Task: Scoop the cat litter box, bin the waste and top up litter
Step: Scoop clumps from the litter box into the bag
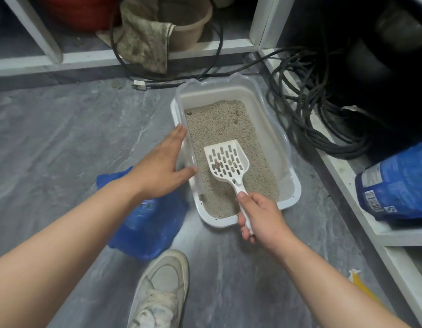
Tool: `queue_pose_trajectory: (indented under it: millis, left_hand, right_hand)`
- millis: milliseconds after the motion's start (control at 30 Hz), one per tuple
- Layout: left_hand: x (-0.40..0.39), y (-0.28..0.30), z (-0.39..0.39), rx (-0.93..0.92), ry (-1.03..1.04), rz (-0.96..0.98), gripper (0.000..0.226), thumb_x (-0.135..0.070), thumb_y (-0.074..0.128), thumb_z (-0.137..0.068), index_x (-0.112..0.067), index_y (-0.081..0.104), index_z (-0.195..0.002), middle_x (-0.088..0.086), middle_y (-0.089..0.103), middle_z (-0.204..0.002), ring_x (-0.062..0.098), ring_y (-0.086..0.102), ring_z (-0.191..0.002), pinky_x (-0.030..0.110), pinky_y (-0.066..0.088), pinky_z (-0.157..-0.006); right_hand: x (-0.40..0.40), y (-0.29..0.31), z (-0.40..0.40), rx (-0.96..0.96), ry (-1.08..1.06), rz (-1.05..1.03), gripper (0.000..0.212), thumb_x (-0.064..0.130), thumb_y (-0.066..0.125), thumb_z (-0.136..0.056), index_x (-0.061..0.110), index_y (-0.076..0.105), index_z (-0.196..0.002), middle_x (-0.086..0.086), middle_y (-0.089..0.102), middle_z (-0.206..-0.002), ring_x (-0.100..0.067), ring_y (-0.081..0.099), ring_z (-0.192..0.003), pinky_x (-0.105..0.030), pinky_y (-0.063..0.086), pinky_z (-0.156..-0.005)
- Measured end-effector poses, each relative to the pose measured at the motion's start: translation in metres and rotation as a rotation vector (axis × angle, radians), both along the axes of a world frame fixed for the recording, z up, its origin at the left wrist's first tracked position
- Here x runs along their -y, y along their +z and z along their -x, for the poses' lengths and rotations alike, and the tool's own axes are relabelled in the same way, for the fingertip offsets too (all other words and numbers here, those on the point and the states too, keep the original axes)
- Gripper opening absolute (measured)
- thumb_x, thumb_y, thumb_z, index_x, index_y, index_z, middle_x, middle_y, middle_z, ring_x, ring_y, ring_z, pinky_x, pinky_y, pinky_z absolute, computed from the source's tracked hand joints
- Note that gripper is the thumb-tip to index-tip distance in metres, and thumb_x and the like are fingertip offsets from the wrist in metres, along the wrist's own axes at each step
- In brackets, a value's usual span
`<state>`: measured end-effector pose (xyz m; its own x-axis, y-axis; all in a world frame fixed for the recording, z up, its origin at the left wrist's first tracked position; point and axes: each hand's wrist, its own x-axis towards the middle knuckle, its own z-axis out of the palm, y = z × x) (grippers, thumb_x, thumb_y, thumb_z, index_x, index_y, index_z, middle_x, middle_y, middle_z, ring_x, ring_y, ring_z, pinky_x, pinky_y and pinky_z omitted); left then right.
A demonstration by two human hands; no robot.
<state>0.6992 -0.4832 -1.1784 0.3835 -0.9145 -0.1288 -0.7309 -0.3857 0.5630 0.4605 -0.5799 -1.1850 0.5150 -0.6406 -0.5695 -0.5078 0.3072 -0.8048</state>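
1. Grey marbled floor [63, 129] fills the head view, with white shelving behind and to the right. A tan basin [188, 22] draped with a dirty cloth [143, 43] sits on the back shelf, and black cables [307, 110] coil beside the litter box [291, 192].

2. The box lies on the floor just ahead of a white shoe [162, 287], and the litter [219, 129] in it looks shallow, with a few small hollows near the far end.

3. The right hand [262, 221] has a closed grip around the handle of the white slotted scoop [226, 159], whose blade sits over the middle of the litter with a couple of small brown clumps resting on the slots.

4. The left hand [162, 164] lies against the box's clear left rim, fingers straight and thumb spread, steadying it without curling round anything.

5. A crumpled blue bag [146, 230] sits on the floor just left of the box, under the left forearm. A blue litter sack [399, 185] lies on the low right-hand shelf.

6. The scooping step appears to be in hand: waste is sifted onto the blade. The next move likely calls for keeping the scoop level while carrying it left across the rim to the blue bag, then tipping it there; topping up is not yet done.
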Motion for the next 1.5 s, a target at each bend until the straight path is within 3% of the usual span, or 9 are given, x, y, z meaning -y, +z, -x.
queue_pose_trajectory:
  millis: [200, 333, 500, 767, 933, 1033, 1100, 1300, 1500]
  left_hand:
    - [-0.044, -0.003, -0.04, 0.142, -0.038, -0.327, 0.088, -0.045, 0.075, -0.083, -0.017, 0.034, -0.156, 0.006, 0.026, -0.166, 0.02, 0.011, -0.156, 0.032, 0.013, -0.124]
    - [-0.062, -0.015, -0.048, 0.119, -0.015, -0.381, 0.071, -0.034, 0.073, -0.086, -0.022, 0.044, -0.15, 0.002, 0.043, -0.157, 0.02, 0.021, -0.154, 0.033, 0.022, -0.122]
    - [-0.071, -0.029, -0.059, 0.091, 0.166, -0.347, 0.049, -0.016, 0.062, -0.091, -0.02, 0.057, -0.14, 0.011, 0.06, -0.141, 0.03, 0.054, -0.131, 0.034, 0.042, -0.104]
    - [-0.077, -0.047, -0.073, -0.025, 0.423, -0.148, 0.045, 0.005, 0.052, -0.082, -0.011, 0.073, -0.118, 0.011, 0.073, -0.117, 0.028, 0.068, -0.109, 0.033, 0.05, -0.098]
    - [-0.077, -0.049, -0.075, -0.119, 0.515, -0.086, 0.04, 0.008, 0.05, -0.087, -0.007, 0.073, -0.116, 0.008, 0.074, -0.116, 0.022, 0.068, -0.108, 0.021, 0.045, -0.094]
    - [-0.076, -0.048, -0.074, -0.151, 0.532, -0.073, 0.041, 0.006, 0.047, -0.088, -0.008, 0.073, -0.117, 0.007, 0.074, -0.116, 0.021, 0.068, -0.108, 0.025, 0.047, -0.099]
    - [-0.077, -0.048, -0.074, -0.154, 0.528, -0.077, 0.041, 0.005, 0.048, -0.088, -0.009, 0.073, -0.117, 0.006, 0.074, -0.115, 0.021, 0.068, -0.108, 0.027, 0.049, -0.1]
    - [-0.08, -0.049, -0.073, -0.159, 0.531, -0.09, 0.041, 0.003, 0.048, -0.088, -0.01, 0.072, -0.118, 0.005, 0.074, -0.117, 0.021, 0.068, -0.109, 0.03, 0.049, -0.102]
    - [-0.081, -0.049, -0.071, -0.153, 0.534, -0.1, 0.041, 0.002, 0.05, -0.088, -0.009, 0.072, -0.12, 0.006, 0.073, -0.118, 0.021, 0.068, -0.109, 0.023, 0.047, -0.097]
  right_hand:
    - [-0.005, 0.011, -0.003, 0.08, -0.017, -0.063, 0.027, 0.029, 0.052, -0.103, 0.002, 0.056, -0.1, -0.011, 0.055, -0.061, -0.022, 0.046, -0.04, -0.027, 0.035, -0.04]
    - [-0.006, 0.017, -0.01, 0.144, -0.026, -0.093, 0.022, 0.028, 0.054, -0.102, 0.007, 0.058, -0.098, -0.016, 0.055, -0.064, -0.023, 0.048, -0.041, -0.026, 0.037, -0.039]
    - [-0.016, 0.027, -0.022, 0.208, 0.059, -0.116, 0.019, 0.023, 0.054, -0.101, 0.005, 0.057, -0.104, -0.016, 0.058, -0.067, -0.025, 0.053, -0.044, -0.028, 0.042, -0.04]
    - [-0.051, 0.017, -0.038, 0.149, 0.264, -0.098, 0.016, 0.02, 0.056, -0.1, 0.005, 0.057, -0.099, -0.01, 0.063, -0.07, -0.024, 0.053, -0.043, -0.023, 0.037, -0.037]
    - [-0.074, -0.016, -0.048, -0.071, 0.484, 0.201, 0.015, 0.028, 0.057, -0.096, 0.02, 0.058, -0.083, 0.005, 0.062, -0.06, -0.023, 0.06, -0.055, -0.03, 0.047, -0.052]
    - [-0.08, -0.027, -0.057, -0.201, 0.669, 0.465, 0.015, 0.03, 0.052, -0.098, 0.017, 0.061, -0.098, -0.007, 0.069, -0.091, -0.031, 0.063, -0.088, -0.037, 0.048, -0.075]
    - [-0.084, -0.028, -0.063, -0.241, 0.734, 0.554, 0.02, 0.029, 0.048, -0.1, 0.013, 0.059, -0.103, -0.012, 0.067, -0.103, -0.034, 0.06, -0.098, -0.037, 0.045, -0.078]
    - [-0.088, -0.029, -0.062, -0.287, 0.851, 0.745, 0.017, 0.029, 0.041, -0.101, 0.016, 0.052, -0.102, -0.009, 0.062, -0.104, -0.036, 0.061, -0.095, -0.043, 0.048, -0.078]
    - [-0.086, -0.032, -0.06, -0.268, 0.831, 0.761, 0.016, 0.029, 0.041, -0.1, 0.018, 0.052, -0.098, -0.008, 0.061, -0.101, -0.036, 0.061, -0.093, -0.043, 0.049, -0.075]
